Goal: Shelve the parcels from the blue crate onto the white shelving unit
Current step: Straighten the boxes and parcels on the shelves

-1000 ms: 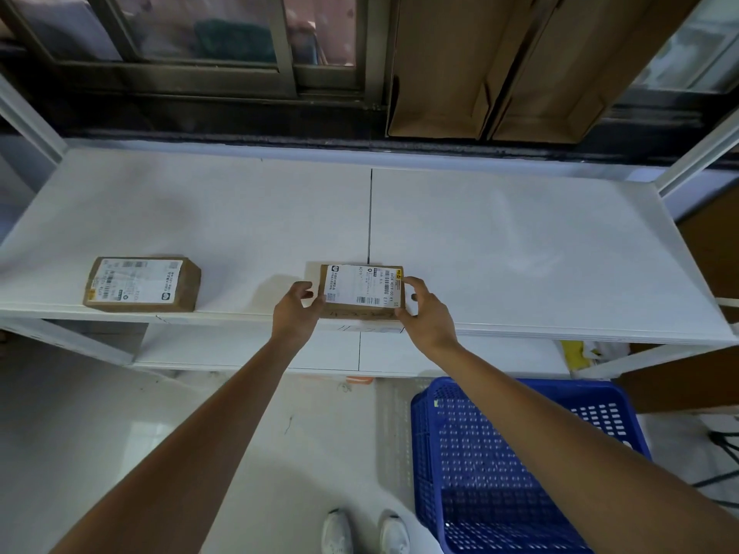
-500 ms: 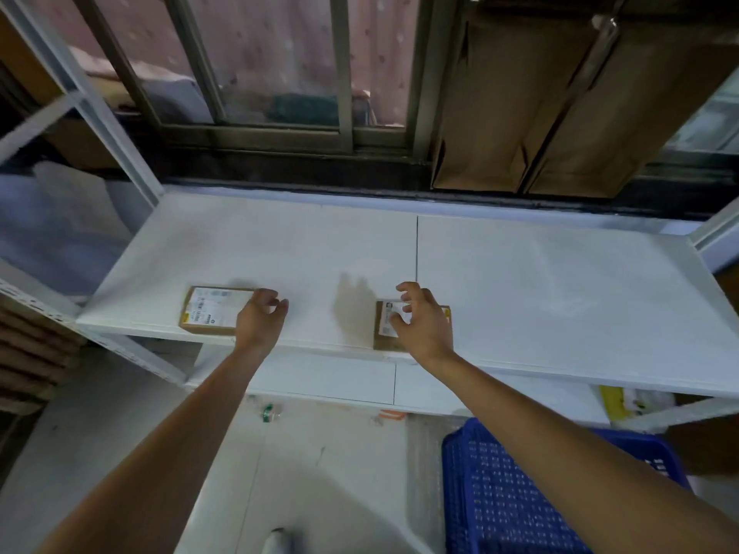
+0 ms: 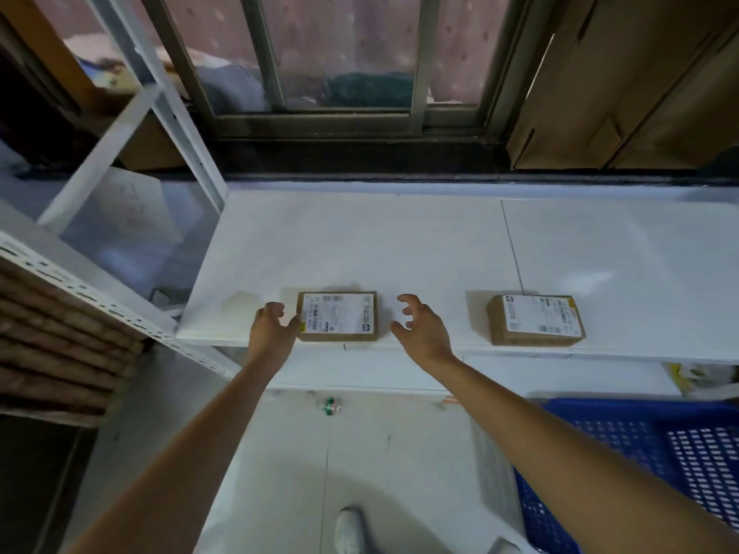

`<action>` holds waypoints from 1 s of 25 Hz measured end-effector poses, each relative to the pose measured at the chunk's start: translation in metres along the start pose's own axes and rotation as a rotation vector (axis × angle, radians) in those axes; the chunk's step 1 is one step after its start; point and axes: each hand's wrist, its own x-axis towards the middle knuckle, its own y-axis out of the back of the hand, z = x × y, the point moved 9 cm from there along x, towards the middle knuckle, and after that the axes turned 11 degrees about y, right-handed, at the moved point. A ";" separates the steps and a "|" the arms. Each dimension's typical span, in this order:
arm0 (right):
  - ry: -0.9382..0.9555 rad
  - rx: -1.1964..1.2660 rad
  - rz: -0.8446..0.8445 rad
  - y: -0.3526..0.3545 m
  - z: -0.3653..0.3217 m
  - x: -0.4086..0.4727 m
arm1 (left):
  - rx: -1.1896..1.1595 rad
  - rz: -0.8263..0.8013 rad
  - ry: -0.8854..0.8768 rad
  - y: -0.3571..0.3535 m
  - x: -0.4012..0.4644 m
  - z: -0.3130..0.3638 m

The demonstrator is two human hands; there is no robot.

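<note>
Head camera is showing two brown cardboard parcels lying flat on the white shelf (image 3: 400, 241). Left hand (image 3: 272, 333) is touching the left edge of the nearer parcel (image 3: 338, 315) with curled fingers, while the right hand (image 3: 424, 329) is hovering just right of it, fingers spread, holding nothing. Second parcel (image 3: 536, 319) is sitting well right of that hand. Both are wearing white barcode labels, text unreadable. Blue crate (image 3: 640, 473) is standing below the right forearm.

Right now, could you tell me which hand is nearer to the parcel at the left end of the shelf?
Left. The left hand touches the left parcel at its left edge; the right hand hovers open just off its right side, apart from it.
</note>
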 end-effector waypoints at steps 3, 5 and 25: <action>-0.023 -0.033 -0.015 -0.021 -0.005 0.007 | 0.054 -0.117 -0.019 -0.016 0.013 -0.006; -0.022 -0.053 -0.016 -0.029 -0.009 0.012 | 0.052 -0.180 -0.066 -0.028 0.014 -0.005; -0.028 -0.083 0.050 -0.039 -0.006 0.012 | -0.078 -0.220 -0.091 -0.040 0.014 -0.001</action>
